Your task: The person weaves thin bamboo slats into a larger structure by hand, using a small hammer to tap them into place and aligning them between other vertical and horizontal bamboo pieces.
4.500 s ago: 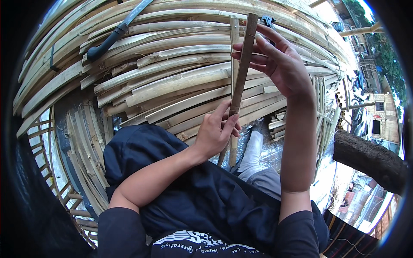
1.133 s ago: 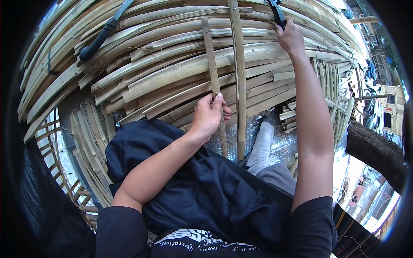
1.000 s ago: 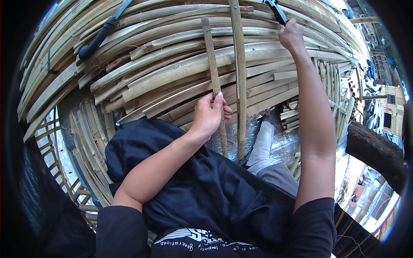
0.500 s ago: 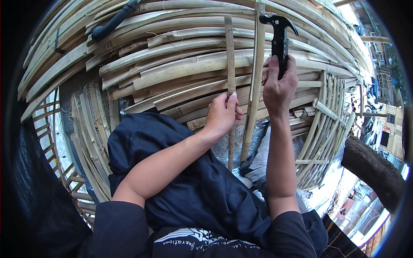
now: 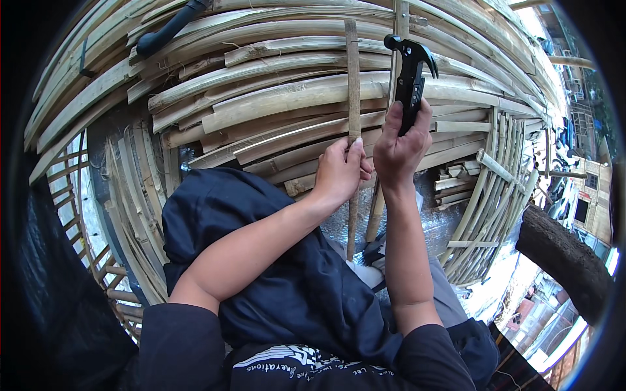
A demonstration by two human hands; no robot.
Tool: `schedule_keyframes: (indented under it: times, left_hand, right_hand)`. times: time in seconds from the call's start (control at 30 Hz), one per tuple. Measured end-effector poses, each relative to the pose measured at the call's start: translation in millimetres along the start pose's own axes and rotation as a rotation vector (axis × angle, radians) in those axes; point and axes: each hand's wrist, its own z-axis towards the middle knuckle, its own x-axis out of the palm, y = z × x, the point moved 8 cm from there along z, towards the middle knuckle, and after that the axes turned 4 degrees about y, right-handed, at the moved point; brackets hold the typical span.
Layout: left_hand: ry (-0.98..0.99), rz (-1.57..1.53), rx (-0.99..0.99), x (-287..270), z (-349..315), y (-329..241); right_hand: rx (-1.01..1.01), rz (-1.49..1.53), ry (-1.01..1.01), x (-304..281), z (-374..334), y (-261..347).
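Left hand [image 5: 340, 171]: pinching a narrow bamboo strip [image 5: 353, 78] near its middle | right hand [image 5: 402, 148]: wrapped round the handle of a black claw hammer [image 5: 410, 75] — head up, just right of the strip, in front of a second bamboo slat [image 5: 401, 19] | split-bamboo stack [image 5: 274, 99] beyond — slat's lower end hard to make out

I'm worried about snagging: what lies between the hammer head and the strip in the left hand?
In the head view, only bamboo slats show behind the gap between the hammer head and the held strip.
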Motion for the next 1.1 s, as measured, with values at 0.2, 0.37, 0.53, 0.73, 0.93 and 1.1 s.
schedule_keyframes:
  times: [0.2, 0.37, 0.53, 0.73, 0.93, 1.1]
  left_hand:
    - [0.012, 0.003, 0.007, -0.2, 1.8, 2.7]
    - [0.015, -0.004, 0.010, 1.8, 2.1, 3.3]
    - [0.019, -0.026, -0.009, -3.1, 4.7, 9.8]
    - [0.023, -0.031, 0.004, 2.7, 4.2, 5.4]
    - [0.002, 0.007, 0.036, 1.1, 0.8, 0.6]
    - [0.005, -0.004, 0.027, -0.9, 2.7, -1.5]
  right_hand:
    - [-0.057, -0.149, 0.113, 13.9, 8.1, 2.2]
    - [-0.026, -0.006, 0.016, 6.5, 5.3, 3.2]
    - [-0.055, -0.064, 0.087, 9.6, 19.0, 14.5]
    - [-0.057, -0.267, 0.221, 17.3, 20.0, 11.8]
    - [-0.065, -0.034, -0.019, -3.1, 4.8, 21.3]
    - [-0.020, -0.122, 0.137, 12.9, 15.2, 17.5]
